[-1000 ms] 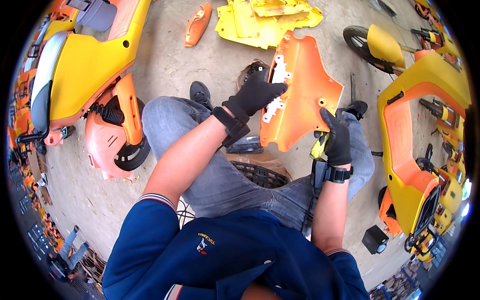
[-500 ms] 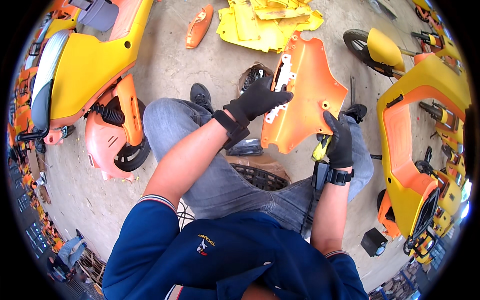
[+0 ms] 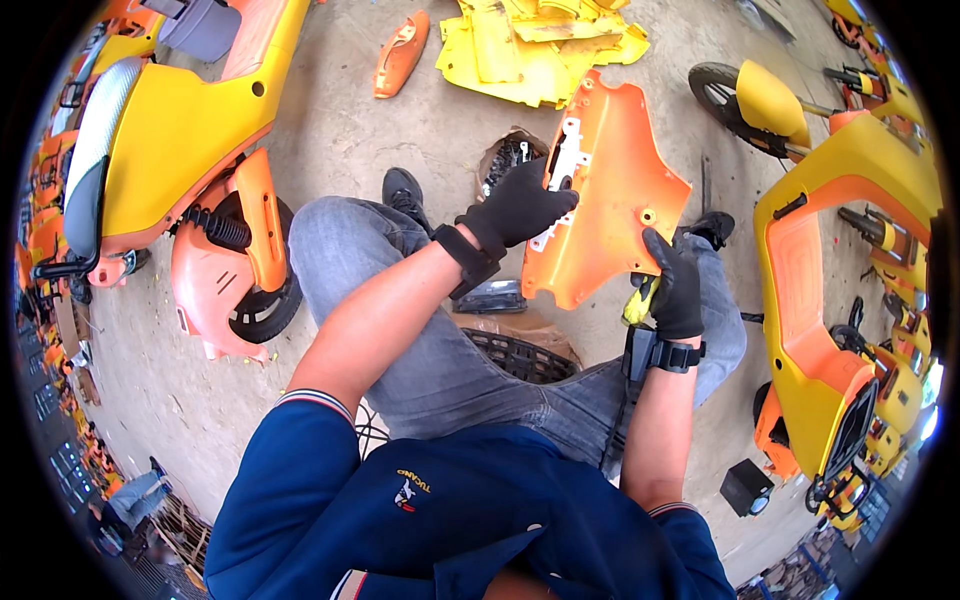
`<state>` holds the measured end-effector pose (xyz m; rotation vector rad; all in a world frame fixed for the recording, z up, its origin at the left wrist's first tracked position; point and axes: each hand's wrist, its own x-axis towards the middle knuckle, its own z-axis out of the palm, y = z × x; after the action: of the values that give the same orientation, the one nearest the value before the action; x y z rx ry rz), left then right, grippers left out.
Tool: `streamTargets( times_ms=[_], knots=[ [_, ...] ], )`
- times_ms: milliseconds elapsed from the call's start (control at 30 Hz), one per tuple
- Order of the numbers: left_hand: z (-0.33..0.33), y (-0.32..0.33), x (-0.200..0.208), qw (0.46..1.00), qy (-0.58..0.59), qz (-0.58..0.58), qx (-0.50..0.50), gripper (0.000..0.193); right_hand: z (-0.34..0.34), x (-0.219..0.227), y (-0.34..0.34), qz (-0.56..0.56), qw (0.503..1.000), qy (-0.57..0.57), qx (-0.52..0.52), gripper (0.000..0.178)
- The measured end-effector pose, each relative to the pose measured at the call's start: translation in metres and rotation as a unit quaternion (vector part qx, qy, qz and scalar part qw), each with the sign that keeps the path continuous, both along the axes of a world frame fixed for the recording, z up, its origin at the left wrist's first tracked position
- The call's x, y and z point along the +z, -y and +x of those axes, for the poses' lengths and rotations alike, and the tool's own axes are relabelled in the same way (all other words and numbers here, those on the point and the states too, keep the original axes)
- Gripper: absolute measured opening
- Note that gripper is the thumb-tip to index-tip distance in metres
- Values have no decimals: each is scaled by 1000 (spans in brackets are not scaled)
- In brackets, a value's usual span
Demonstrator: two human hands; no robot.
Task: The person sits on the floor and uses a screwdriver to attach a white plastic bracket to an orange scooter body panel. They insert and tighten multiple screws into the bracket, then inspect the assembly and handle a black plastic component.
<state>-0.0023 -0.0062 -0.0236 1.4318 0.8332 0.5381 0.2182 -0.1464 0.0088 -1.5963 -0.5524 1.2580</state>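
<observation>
An orange molded plastic panel [image 3: 625, 170] is held up over the floor between my knees, its inner side with screw bosses facing me. A white plastic bracket strip [image 3: 568, 155] runs along its left edge. My left hand [image 3: 520, 203], in a black glove, is closed around that edge at the strip and hides part of it. My right hand [image 3: 678, 285], also gloved, touches the panel's lower right edge with its fingertips. Its fingers are curled around a yellow-green object [image 3: 640, 298] that looks like a tool handle; the rest is hidden.
Beyond the panel, yellow plastic panels [image 3: 530, 55] lie stacked beside an orange cover [image 3: 402, 55]. A container of small dark parts [image 3: 512, 155] sits near my left hand. Yellow-orange scooter bodies [image 3: 185, 140] flank me. A black slotted part [image 3: 520, 355] lies between my legs.
The panel has shifted very slightly down in the picture, still in my left hand. My right hand's fingertips have moved a little along its lower right edge.
</observation>
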Motion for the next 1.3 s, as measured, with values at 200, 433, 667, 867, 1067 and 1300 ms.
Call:
streamTargets(
  times_ms=[200,433,667,867,1067,1300],
  knots=[
    [-2,-5,-5,991,23,-131,-18,26,3,-1,0,-2,1000,4,10,31],
    [-4,-16,4,978,20,-206,-39,29,6,1,1,3,1000,-1,26,30],
    [-10,-20,5,949,16,-308,-61,29,7,13,-2,-6,999,-9,48,29],
    [-8,-18,-15,975,10,-215,-54,24,9,14,-4,-17,998,-2,59,28],
    [-9,-18,-17,992,65,-102,-26,16,12,-1,-6,40,991,93,83,38],
    [-33,-38,9,991,40,-5,127,20,44,-52,-21,37,988,-103,-112,30]
  ],
)
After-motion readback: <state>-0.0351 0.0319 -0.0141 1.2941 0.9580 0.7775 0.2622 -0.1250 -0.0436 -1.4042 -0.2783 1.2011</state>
